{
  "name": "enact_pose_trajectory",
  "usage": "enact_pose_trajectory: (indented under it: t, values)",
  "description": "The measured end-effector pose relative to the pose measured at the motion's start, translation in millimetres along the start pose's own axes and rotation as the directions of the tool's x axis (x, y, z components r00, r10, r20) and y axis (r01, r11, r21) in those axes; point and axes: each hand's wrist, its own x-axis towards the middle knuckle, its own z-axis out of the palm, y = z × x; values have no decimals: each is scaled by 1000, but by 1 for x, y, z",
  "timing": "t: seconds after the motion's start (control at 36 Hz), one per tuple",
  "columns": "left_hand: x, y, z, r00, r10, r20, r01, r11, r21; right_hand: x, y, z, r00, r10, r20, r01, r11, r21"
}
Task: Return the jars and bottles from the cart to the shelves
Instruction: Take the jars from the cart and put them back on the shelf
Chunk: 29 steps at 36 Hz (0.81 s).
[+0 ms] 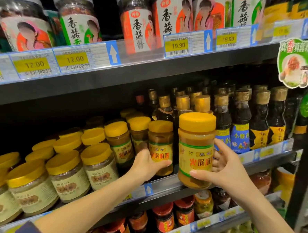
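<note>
Two yellow-lidded sauce jars sit at centre frame. The left hand [146,164] curls round the left jar [161,143], which is upright at the front of the middle shelf [172,185]. The right hand [226,167] grips the right jar [196,146] from its right side, upright just before the shelf's edge.

The top jars [78,20] are cut off by the upper edge. The fingers of the left hand [145,165] hide behind a shelf jar [161,146].
</note>
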Motion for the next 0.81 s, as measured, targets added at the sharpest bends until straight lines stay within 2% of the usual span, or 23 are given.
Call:
enact_pose_trajectory:
  t: [0.17, 0.42, 0.61, 0.75, 0.81]
  values:
    - [-1, 5, 2, 997, 36, 61, -38, 999, 20, 2, 5, 3, 1000, 13, 15, -13, 1000, 15]
    - [1, 7, 4, 999, -6, 38, 2, 996, 94, 4, 8, 11, 1000, 14, 20, -14, 1000, -8]
    - [-4, 14, -12, 996, -56, 65, 57, 998, -19, 4, 4, 16, 999, 4, 46, -4, 1000, 5]
    - [-31, 27, -56, 991, 132, -31, -135, 978, -157, 6, -1, 24, 998, -5, 70, 5, 1000, -2]
    - [-41, 38, -80, 968, 249, -14, -248, 954, -170, 9, -3, 32, 996, -11, 84, 11, 1000, -4]
